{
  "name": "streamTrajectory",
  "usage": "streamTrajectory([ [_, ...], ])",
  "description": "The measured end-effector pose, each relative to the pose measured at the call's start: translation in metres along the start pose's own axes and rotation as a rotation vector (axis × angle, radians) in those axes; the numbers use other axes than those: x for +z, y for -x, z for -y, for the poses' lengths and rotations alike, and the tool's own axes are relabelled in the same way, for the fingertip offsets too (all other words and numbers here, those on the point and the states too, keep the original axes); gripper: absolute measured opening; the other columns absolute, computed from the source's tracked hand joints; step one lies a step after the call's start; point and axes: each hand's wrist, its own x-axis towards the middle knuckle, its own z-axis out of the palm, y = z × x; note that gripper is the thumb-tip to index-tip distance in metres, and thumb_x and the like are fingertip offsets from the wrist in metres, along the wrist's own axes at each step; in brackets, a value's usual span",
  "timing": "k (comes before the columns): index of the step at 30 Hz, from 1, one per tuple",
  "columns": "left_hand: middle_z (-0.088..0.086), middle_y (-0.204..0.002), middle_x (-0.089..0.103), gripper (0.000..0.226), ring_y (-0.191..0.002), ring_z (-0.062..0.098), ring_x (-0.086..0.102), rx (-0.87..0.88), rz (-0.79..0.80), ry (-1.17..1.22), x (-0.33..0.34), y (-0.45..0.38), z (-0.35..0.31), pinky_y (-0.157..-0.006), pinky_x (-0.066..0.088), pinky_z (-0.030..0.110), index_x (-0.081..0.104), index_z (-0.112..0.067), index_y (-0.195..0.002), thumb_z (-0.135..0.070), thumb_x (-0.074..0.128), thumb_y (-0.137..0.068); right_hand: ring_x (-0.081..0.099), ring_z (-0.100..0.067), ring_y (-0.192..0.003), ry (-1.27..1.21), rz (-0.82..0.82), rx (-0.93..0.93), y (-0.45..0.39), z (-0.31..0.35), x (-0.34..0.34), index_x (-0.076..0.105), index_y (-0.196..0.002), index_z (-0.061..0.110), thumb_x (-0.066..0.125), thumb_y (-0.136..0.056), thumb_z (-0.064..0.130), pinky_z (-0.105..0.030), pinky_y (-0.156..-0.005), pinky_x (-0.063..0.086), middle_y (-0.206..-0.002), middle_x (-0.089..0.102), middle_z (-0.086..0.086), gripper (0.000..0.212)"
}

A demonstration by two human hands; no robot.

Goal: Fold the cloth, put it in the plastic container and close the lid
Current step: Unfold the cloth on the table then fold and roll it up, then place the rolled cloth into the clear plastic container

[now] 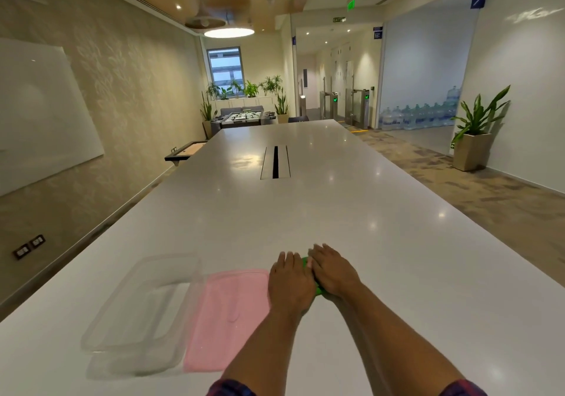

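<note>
A green cloth [319, 291] lies on the white table [305, 206], almost wholly hidden under my two hands. My left hand [290, 282] and my right hand [333, 270] rest flat on it side by side, fingers stretched forward. Only slivers of green show between and below the hands. To the left lies a pink lid [229, 313], flat on the table. Further left stands the clear plastic container [143, 307], with nothing visible inside.
A cable slot [275, 163] is set into the table's middle, far ahead. The table's left edge runs close to the container. Potted plants, a wall whiteboard and a foosball table stand well beyond the table.
</note>
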Motion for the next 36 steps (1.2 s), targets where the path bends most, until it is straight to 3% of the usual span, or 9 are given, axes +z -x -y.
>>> streamTrajectory([
  [3, 0.012, -0.162, 0.032, 0.060, -0.153, 0.026, 0.022, -0.067, -0.003, 0.017, 0.002, -0.001, -0.003, -0.124, 0.017, 0.039, 0.030, -0.006, -0.156, -0.037, 0.016, -0.106, 0.022, -0.020, -0.154, -0.060, -0.076, 0.028, 0.000, -0.005, 0.006, 0.036, -0.155, 0.005, 0.024, -0.111, 0.028, -0.029, -0.125, 0.008, -0.163, 0.033, -0.011, 0.051],
  [6, 0.013, -0.160, 0.035, 0.061, -0.151, 0.027, 0.026, -0.081, -0.019, -0.004, 0.003, 0.000, -0.006, -0.122, 0.020, 0.038, 0.031, -0.005, -0.156, -0.039, 0.018, -0.106, 0.027, -0.020, -0.152, -0.027, -0.130, 0.089, 0.001, -0.005, 0.011, 0.039, -0.153, 0.007, 0.023, -0.110, 0.036, -0.033, -0.125, 0.017, -0.161, 0.037, -0.010, 0.054],
  [9, 0.015, -0.157, 0.040, 0.061, -0.148, 0.030, 0.031, -0.080, -0.009, -0.023, 0.004, 0.001, -0.004, -0.121, 0.023, 0.040, 0.032, -0.004, -0.155, -0.038, 0.018, -0.106, 0.037, -0.025, -0.147, -0.179, -0.243, 0.304, 0.005, -0.001, 0.015, 0.044, -0.150, 0.006, 0.030, -0.105, 0.049, -0.038, -0.121, 0.028, -0.158, 0.042, -0.012, 0.064],
  [11, 0.016, -0.148, 0.048, 0.057, -0.139, 0.033, 0.041, -0.051, -0.010, -0.068, 0.002, 0.002, -0.006, -0.116, 0.029, 0.042, 0.039, -0.004, -0.149, -0.035, 0.020, -0.106, 0.055, -0.029, -0.127, -0.163, -0.337, 0.369, 0.007, 0.004, 0.014, 0.060, -0.129, 0.006, 0.037, -0.098, 0.056, -0.040, -0.106, 0.043, -0.136, 0.060, -0.011, 0.063],
  [13, 0.013, -0.133, 0.057, 0.050, -0.121, 0.032, 0.051, -0.012, -0.031, -0.109, -0.001, 0.005, -0.008, -0.106, 0.037, 0.042, 0.049, -0.006, -0.138, -0.029, 0.020, -0.104, 0.061, -0.026, -0.104, -0.131, -0.402, 0.362, 0.009, 0.006, 0.011, 0.063, -0.109, 0.010, 0.045, -0.092, 0.057, -0.038, -0.089, 0.048, -0.112, 0.065, -0.006, 0.053],
  [20, 0.010, -0.114, 0.058, 0.044, -0.100, 0.028, 0.053, -0.008, -0.084, -0.066, -0.026, 0.008, -0.011, -0.090, 0.038, 0.041, 0.055, -0.010, -0.120, -0.040, 0.032, -0.097, 0.064, -0.020, -0.075, -0.374, -0.403, 0.332, 0.014, 0.006, -0.002, 0.049, -0.092, 0.023, 0.065, -0.082, 0.060, -0.037, -0.072, 0.053, -0.082, 0.065, 0.005, 0.042],
  [28, 0.004, -0.081, 0.056, 0.035, -0.072, 0.026, 0.059, -0.057, -0.139, 0.231, -0.076, -0.009, 0.010, -0.066, 0.050, 0.037, 0.061, -0.016, -0.079, -0.048, 0.046, -0.080, 0.067, -0.010, -0.077, -0.782, -0.435, 0.160, -0.004, 0.036, -0.043, 0.053, -0.096, 0.029, 0.080, -0.073, 0.060, -0.028, -0.066, 0.053, -0.086, 0.067, 0.006, 0.047],
  [32, 0.001, -0.087, 0.062, 0.038, -0.079, 0.025, 0.062, -0.200, -0.079, 0.349, -0.113, -0.021, 0.025, -0.067, 0.051, 0.033, 0.060, -0.018, -0.096, -0.049, 0.046, -0.078, 0.070, -0.014, -0.082, -0.967, -0.393, 0.162, -0.024, 0.064, -0.062, 0.059, -0.097, 0.023, 0.085, -0.064, 0.065, -0.031, -0.068, 0.058, -0.092, 0.069, 0.001, 0.059],
  [36, 0.008, -0.097, 0.065, 0.040, -0.086, 0.029, 0.063, -0.400, -0.195, 0.298, -0.150, -0.030, 0.045, -0.066, 0.043, 0.032, 0.058, -0.015, -0.104, -0.048, 0.049, -0.083, 0.073, -0.020, -0.086, -1.169, -0.215, 0.207, -0.041, 0.102, -0.067, 0.059, -0.111, 0.019, 0.084, -0.062, 0.061, -0.032, -0.062, 0.058, -0.104, 0.072, -0.007, 0.069],
])
